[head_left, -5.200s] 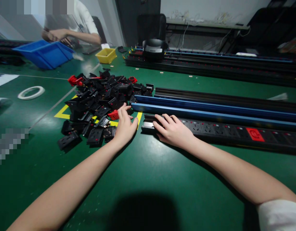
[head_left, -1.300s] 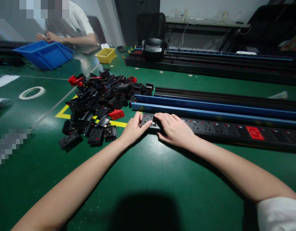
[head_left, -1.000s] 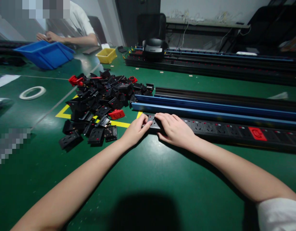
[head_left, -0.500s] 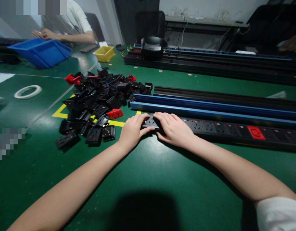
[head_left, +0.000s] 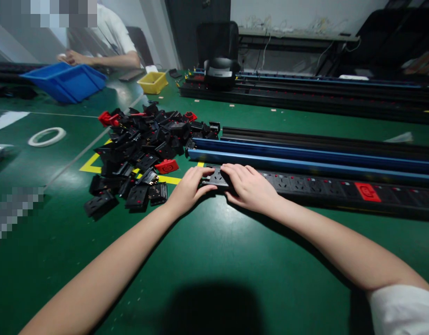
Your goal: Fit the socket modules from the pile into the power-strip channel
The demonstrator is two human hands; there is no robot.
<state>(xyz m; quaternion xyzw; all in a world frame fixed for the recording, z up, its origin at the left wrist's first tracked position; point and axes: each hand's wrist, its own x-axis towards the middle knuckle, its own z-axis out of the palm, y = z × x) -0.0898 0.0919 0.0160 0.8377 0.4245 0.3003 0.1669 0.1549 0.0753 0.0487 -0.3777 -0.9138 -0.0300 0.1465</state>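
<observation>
A long black power strip [head_left: 301, 184] lies across the table in front of me, with a row of socket modules and one red module [head_left: 367, 191] set in it. At its left end, my left hand [head_left: 187, 190] grips the strip between thumb and fingers. My right hand [head_left: 251, 188] is wrapped over it just to the right, fingers on top and thumb on the near side. Between the hands shows a black socket module [head_left: 219, 177]; whether it sits fully down in the strip I cannot tell.
Left of my hands spreads a pile of loose black socket modules [head_left: 144, 160], with a few red ones. Blue metal channels [head_left: 305, 164] lie just behind the strip. Farther back are a blue bin [head_left: 66, 83], a yellow bin [head_left: 152, 83], a tape roll [head_left: 47, 137] and a co-worker [head_left: 113, 46].
Both my hands and the power strip have shifted slightly left. My left thumb has drawn back a little from my right hand. The view has turned slightly.
</observation>
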